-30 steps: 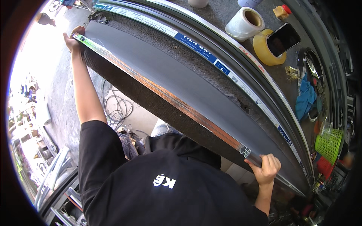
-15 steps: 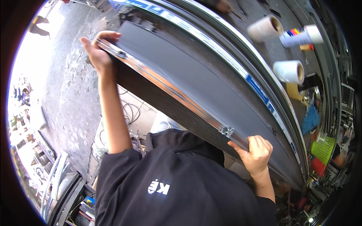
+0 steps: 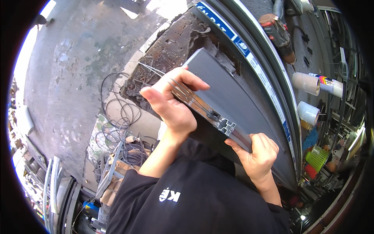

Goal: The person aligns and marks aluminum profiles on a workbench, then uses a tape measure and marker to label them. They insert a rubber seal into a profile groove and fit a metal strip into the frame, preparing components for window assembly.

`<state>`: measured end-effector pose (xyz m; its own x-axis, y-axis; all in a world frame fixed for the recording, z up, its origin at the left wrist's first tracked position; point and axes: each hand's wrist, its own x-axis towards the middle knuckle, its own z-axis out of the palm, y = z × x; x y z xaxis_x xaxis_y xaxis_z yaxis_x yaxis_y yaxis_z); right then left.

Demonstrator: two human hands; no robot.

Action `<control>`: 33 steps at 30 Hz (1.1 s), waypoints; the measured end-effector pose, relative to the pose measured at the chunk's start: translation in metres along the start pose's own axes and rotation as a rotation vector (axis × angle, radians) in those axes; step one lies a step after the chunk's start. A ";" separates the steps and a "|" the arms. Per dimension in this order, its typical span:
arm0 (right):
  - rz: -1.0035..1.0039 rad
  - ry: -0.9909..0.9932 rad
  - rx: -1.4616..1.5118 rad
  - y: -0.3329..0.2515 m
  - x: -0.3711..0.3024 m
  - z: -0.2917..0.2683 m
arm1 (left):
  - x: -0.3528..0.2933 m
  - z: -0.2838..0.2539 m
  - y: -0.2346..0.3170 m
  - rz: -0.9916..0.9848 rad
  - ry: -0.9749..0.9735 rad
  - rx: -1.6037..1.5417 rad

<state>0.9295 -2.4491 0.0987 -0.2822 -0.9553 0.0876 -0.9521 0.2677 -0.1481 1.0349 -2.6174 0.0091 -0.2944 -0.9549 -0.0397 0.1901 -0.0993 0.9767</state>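
Observation:
My right hand [image 3: 258, 156] is closed round a dark metal profile [image 3: 240, 139], thumb on the near side. The profile's hollow cut end [image 3: 226, 126] faces left. A streaked, shiny brown-and-silver strip [image 3: 196, 102] runs in line from that end to my left hand [image 3: 175, 100]. My left thumb and fingers are spread, and the strip meets the hand between them; the exact contact is hidden. A small dark piece [image 3: 212, 114] lies on the strip close to the cut end. Thin pale strands [image 3: 152, 69] stick out beyond the hand. Beneath and beside lies a long dark grey profile [image 3: 218, 80].
Long frame profiles with blue-and-white film [image 3: 249, 52] curve along the right. Beyond them are a cordless drill [image 3: 277, 35], film rolls [image 3: 306, 83], a spray can [image 3: 332, 86] and a green basket [image 3: 317, 159]. Loops of black cable [image 3: 120, 117] lie on the left.
My left hand has come toward the right hand, and the stretch of strip between them is much shorter. The small dark piece now sits near the cut end. My right hand keeps its grip.

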 end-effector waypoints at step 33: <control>-0.130 0.114 -0.070 -0.062 0.029 0.060 | 0.011 -0.075 0.015 0.269 0.220 0.347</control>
<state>0.9875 -2.5010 0.0516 -0.1644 -0.9631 0.2128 -0.9861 0.1551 -0.0600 1.1043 -2.6504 0.0074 -0.0657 -0.9741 0.2166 -0.1019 0.2225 0.9696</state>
